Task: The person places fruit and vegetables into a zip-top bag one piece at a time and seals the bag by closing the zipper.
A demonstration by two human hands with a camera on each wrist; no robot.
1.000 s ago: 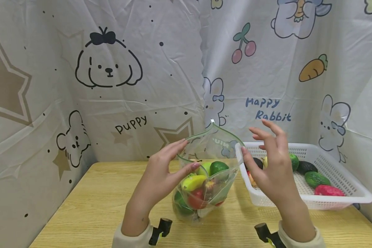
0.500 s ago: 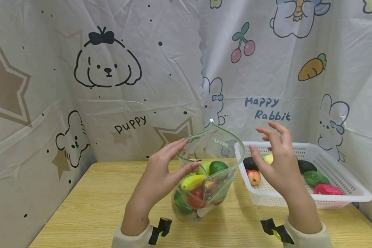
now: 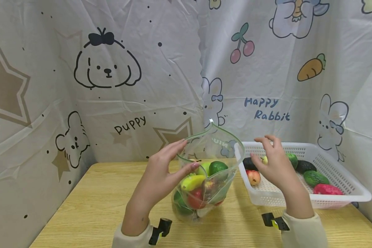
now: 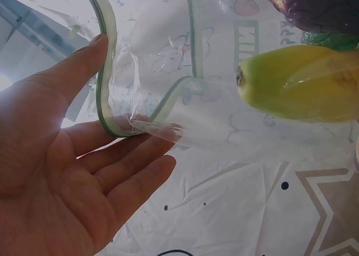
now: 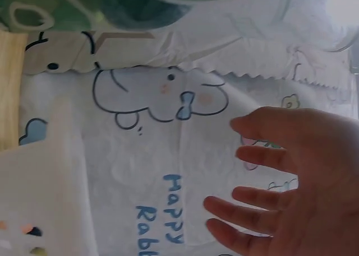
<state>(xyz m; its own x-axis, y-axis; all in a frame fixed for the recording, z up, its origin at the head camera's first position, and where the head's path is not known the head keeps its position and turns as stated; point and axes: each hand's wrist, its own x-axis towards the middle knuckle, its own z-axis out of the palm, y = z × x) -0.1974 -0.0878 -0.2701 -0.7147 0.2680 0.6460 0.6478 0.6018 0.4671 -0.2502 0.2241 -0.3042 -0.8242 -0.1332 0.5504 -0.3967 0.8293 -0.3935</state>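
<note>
Two thumbs stood spread from our fingers: left hand, ideally light, against the bag, right hand rightward of it.

On my head feed I read black "PUPPY" at 9 o'clock and blue "Happy Rabbit" near 3 o'clock, both on the cloth backdrop. Toward 4 o'clock, pale letters on the clear bag are too faint for me to read surely. My right wrist feed shows "Happy" whole and "Rabbit" cut off.
</note>
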